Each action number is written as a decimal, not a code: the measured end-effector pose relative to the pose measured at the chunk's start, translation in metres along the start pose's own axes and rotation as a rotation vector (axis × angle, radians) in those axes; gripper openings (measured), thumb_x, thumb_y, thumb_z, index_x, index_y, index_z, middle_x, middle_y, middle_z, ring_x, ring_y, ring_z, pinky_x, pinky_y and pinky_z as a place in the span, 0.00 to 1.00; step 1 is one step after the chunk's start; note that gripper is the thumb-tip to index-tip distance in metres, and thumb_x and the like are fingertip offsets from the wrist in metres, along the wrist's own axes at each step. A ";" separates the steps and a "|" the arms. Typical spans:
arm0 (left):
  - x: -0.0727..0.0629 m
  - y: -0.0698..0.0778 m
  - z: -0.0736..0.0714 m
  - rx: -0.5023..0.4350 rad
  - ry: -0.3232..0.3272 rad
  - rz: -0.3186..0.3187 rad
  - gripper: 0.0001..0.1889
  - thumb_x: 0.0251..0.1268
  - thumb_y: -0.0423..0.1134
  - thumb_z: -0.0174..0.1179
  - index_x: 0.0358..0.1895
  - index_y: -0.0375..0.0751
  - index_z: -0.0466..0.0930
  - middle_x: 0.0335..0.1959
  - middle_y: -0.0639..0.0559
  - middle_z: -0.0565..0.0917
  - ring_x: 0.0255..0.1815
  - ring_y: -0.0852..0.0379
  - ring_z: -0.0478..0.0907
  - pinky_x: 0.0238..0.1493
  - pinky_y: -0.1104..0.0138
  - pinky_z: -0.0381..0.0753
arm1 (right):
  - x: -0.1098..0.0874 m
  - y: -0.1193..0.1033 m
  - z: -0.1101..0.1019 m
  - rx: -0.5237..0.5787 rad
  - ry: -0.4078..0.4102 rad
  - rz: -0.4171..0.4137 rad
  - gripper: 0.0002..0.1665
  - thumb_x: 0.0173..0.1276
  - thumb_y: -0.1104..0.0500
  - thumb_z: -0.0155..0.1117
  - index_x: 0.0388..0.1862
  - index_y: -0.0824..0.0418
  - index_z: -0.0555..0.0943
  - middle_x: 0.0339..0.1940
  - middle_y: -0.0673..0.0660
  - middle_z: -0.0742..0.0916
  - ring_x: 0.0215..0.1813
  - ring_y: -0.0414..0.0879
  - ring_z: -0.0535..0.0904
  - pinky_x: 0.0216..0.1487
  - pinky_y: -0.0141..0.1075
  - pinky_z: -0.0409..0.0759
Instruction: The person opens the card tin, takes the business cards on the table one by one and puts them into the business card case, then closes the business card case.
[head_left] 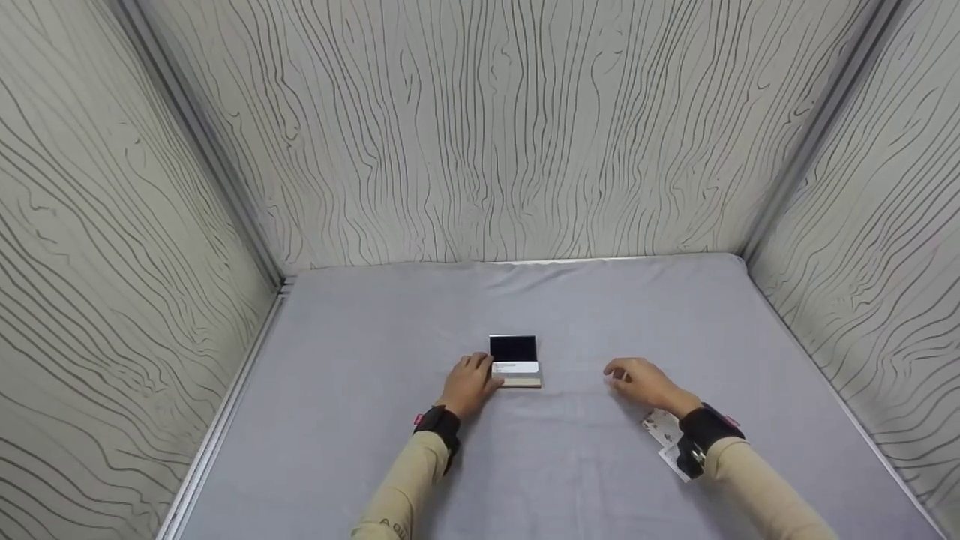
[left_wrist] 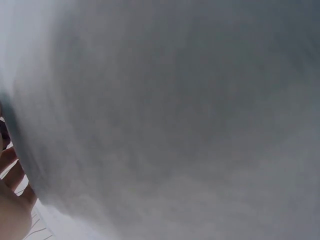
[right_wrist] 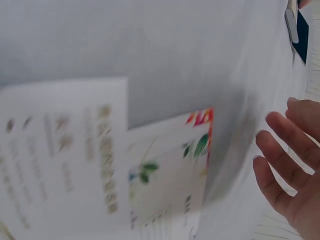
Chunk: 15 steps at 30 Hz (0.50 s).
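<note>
An opened business card case (head_left: 513, 349) lies near the middle of the table, its dark lid folded back. Across its pale lower half sits a white card (head_left: 517, 367) with small print. My left hand (head_left: 463, 386) holds the case by its left side, thumb at the near corner and fingers further back. Off to the right, my right hand (head_left: 643, 382) hovers over the cloth with loosely bent fingers and nothing in them. Below the right wrist lie a floral card (right_wrist: 170, 175) and a white card with gold print (right_wrist: 65, 155), partly covered by the wrist in the head view.
Grey cloth (head_left: 360, 337) covers the table. Panels with a wood-grain line pattern (head_left: 480, 135) enclose it at the back and both sides. Black straps with cameras (head_left: 711, 429) sit on both wrists.
</note>
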<state>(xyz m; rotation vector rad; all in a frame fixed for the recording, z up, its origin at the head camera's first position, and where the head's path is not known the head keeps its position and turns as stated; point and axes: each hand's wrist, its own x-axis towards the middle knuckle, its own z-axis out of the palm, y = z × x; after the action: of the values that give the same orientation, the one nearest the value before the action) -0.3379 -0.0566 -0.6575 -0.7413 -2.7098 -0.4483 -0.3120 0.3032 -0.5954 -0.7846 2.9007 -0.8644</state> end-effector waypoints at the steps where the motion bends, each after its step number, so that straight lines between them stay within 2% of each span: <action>1: 0.000 0.000 0.000 0.003 -0.001 0.002 0.26 0.72 0.51 0.57 0.60 0.31 0.77 0.56 0.40 0.77 0.55 0.42 0.75 0.59 0.55 0.73 | -0.003 0.002 -0.002 -0.001 -0.007 0.001 0.09 0.65 0.69 0.63 0.44 0.70 0.82 0.33 0.57 0.85 0.35 0.50 0.80 0.38 0.45 0.80; 8: 0.001 0.001 -0.002 0.011 -0.002 0.006 0.26 0.72 0.50 0.57 0.59 0.30 0.77 0.56 0.39 0.78 0.55 0.41 0.76 0.59 0.54 0.74 | -0.017 0.011 -0.014 0.033 -0.059 0.008 0.03 0.63 0.68 0.66 0.36 0.65 0.82 0.31 0.53 0.83 0.35 0.46 0.77 0.35 0.38 0.77; 15: 0.000 0.003 -0.007 0.004 -0.003 0.006 0.25 0.72 0.49 0.58 0.59 0.29 0.77 0.55 0.38 0.78 0.55 0.41 0.76 0.58 0.54 0.74 | -0.028 0.019 -0.025 0.060 -0.113 0.023 0.06 0.59 0.68 0.69 0.34 0.63 0.81 0.31 0.53 0.82 0.35 0.45 0.75 0.36 0.36 0.75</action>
<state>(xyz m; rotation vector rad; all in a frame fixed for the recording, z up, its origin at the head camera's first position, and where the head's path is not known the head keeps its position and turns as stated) -0.3349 -0.0568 -0.6510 -0.7494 -2.7095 -0.4400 -0.3000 0.3435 -0.5876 -0.7666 2.7675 -0.8708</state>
